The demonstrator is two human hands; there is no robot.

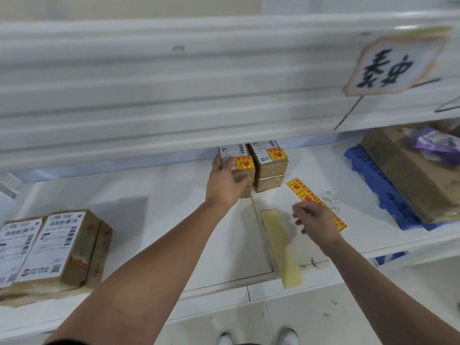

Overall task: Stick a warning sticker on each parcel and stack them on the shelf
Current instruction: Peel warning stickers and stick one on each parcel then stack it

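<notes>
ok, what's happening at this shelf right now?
A person's left hand grips a stickered parcel on top of a stack at the back of the shelf, beside a second stickered stack. The right hand is over the sticker strip, apparently holding nothing. The parcels on the left show no warning stickers yet. An empty backing strip lies near the shelf edge.

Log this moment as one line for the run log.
step: stacking | left hand: grips stickered parcel on shelf | right hand: over sticker strip, grip unclear | pending: unstickered parcels at left

Bright, even light; blurred, bowed edges.
</notes>
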